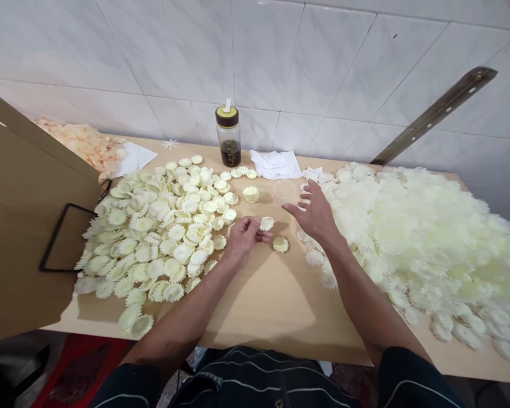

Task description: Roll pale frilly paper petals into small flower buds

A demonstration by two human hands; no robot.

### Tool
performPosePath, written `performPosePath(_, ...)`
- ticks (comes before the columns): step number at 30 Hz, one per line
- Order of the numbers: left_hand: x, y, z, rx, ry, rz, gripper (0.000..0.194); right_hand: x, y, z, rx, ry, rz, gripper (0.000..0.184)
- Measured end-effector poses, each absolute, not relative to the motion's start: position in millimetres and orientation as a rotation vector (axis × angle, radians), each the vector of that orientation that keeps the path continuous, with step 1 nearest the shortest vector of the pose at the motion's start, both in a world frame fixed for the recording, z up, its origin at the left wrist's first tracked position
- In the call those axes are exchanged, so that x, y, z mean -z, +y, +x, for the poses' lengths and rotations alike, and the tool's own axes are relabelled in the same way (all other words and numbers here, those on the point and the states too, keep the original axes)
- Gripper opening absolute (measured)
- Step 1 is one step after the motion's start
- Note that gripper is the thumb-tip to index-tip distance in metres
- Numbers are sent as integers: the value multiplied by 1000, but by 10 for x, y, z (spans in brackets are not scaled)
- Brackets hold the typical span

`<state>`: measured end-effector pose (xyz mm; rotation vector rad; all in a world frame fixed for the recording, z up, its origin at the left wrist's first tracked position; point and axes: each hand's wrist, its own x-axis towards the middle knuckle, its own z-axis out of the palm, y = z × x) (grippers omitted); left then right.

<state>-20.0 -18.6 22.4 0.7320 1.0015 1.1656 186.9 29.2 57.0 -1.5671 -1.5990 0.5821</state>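
Observation:
Between the thumb and fingers of my left hand [244,237] is a small pale yellow petal cup [266,224] with a toothed rim. My right hand [315,214] hangs over the table with its fingers apart and nothing in them, beside a clear round dish [284,193]. One loose petal cup [281,245] lies on the table just right of my left hand. Behind that hand stands a short stack of nested cups [250,195]. A big heap of formed petal cups [161,232] spreads to the left. To the right is a tall pile of flatter, thin petal pieces [420,238].
A bottle of dark liquid [228,139] stands by the tiled wall, with a crumpled white tissue [276,165] to its right. A cardboard panel [34,226] borders the left side. Orange-white petals [83,144] lie at the back left. A metal strip [433,116] leans at the right.

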Motion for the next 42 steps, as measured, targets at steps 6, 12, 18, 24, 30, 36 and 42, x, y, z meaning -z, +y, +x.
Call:
performPosePath(6, -243, -202, -170, -1104, 991, 705, 49, -185, 705, 1774, -602, -1640, -1588, 126)
performPosePath(12, -238, -204, -172, -1107, 977, 652, 48, -337, 737, 1662, -578, -1740, -1573, 83)
performPosePath(18, -233, -186, -182, -1125, 988, 568, 44, -543, 467, 1713, -340, -2032, -1323, 66)
performPosePath(24, -274, -166, -186, -1158, 957, 531, 29, -615, 279, 1852, -306, -2267, -1271, 65)
performPosePath(30, -291, -183, -177, -1151, 959, 561, 26, -712, 151, 1883, -234, -2411, -1225, 62)
performPosePath(36, -288, -175, -157, -1127, 991, 497, 23, -842, 56, 1833, -194, -2524, -1221, 51)
performPosePath(42, -328, -188, -167, -1092, 1000, 482, 24, -906, 20, 1783, -124, -2620, -1250, 50)
